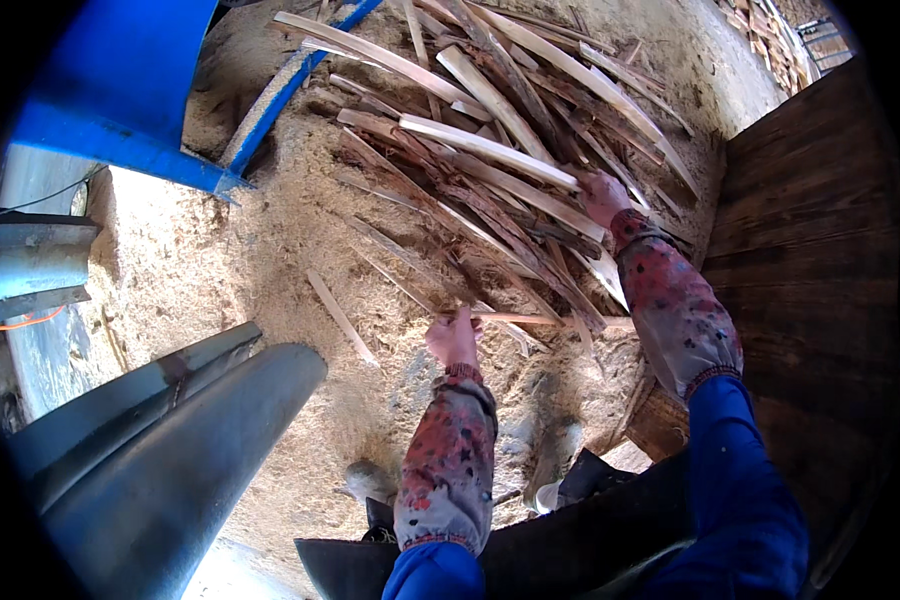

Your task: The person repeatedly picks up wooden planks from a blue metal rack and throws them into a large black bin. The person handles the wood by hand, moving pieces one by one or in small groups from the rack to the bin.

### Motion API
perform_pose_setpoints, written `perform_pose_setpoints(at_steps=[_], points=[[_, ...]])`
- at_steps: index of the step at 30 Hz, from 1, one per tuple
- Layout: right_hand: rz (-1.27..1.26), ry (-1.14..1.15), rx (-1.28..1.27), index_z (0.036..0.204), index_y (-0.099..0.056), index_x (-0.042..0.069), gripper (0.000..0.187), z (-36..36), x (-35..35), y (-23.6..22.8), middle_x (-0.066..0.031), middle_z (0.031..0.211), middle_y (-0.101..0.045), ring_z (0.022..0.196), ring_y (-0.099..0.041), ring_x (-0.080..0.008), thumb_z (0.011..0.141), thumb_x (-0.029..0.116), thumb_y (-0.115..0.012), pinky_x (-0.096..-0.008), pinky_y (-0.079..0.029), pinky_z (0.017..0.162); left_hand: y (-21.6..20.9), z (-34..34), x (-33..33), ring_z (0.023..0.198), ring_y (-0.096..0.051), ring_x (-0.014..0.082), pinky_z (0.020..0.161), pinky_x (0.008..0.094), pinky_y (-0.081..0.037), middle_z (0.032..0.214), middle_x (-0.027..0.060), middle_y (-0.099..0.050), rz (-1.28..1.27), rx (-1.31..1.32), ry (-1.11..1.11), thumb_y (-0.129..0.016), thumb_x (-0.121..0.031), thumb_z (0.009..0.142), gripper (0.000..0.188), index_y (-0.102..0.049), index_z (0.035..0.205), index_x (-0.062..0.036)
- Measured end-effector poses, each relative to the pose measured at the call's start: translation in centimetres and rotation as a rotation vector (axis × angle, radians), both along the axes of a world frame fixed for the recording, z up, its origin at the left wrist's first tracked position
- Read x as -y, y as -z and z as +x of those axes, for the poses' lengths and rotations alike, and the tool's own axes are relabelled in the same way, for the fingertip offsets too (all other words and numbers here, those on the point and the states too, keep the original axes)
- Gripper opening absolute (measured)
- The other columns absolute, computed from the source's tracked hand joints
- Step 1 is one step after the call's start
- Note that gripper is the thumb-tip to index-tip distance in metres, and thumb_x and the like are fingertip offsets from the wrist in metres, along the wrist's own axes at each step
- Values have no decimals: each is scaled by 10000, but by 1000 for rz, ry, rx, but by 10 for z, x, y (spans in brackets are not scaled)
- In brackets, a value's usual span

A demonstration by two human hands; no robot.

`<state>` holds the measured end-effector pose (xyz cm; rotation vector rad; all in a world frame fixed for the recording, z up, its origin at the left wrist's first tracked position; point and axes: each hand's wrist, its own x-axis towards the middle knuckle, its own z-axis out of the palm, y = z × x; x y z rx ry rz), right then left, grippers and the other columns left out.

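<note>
A heap of rough wood strips (470, 205), some pale and some with dark bark, lies on sawdust in front of me. My left hand (452, 339) is closed around the left end of a thin wood strip (520, 318), which runs rightward along the near edge of the heap. Farther off and to the right, my right hand (603, 197) is closed at the near end of a pale wood strip (490, 151) on top of the heap. Its fingertips are partly hidden. Patterned sleeve covers are on both forearms.
To the right rises a dark wooden plank wall (805, 240). Large grey metal ducts or pipes (200, 450) stand at lower left, and a blue metal frame (120, 140) at upper left. A loose strip (340, 318) lies on the sawdust floor (280, 250). Stacked wood (765, 40) shows far right.
</note>
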<state>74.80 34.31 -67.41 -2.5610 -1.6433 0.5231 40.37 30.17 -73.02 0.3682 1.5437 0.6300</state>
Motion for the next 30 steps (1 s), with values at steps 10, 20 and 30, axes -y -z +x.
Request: perform_pose_setpoints(at_steps=[10,20,30], points=[[-275,186,-84,1175,-633,-6,793,65,-10,14,-206,1039,-676,966,-652,-322,812,695,-566,-373,-505,879,-23,-52,-46,553,-373,108,511,268,-354,630,-14,-482,214,-341,208,-747,-377,848,473,-404,611,-154],[-193,135,-96,668,-584,24,808,12,28,25,-154,594,-557,592,-571,-305,780,818,-486,-463,-410,567,-9,3,-22,943,-468,142,844,275,-407,1050,53,-488,173,126,103,-750,-266,869,438,-443,1098,-52],[155,433,-613,1305,-580,18,766,-23,63,50,-144,1177,-645,1100,-584,-245,871,649,-569,-334,-415,999,-13,22,-23,1325,-341,300,1106,572,-231,1462,145,-311,-163,462,-71,-841,-453,728,1061,-222,1455,11]])
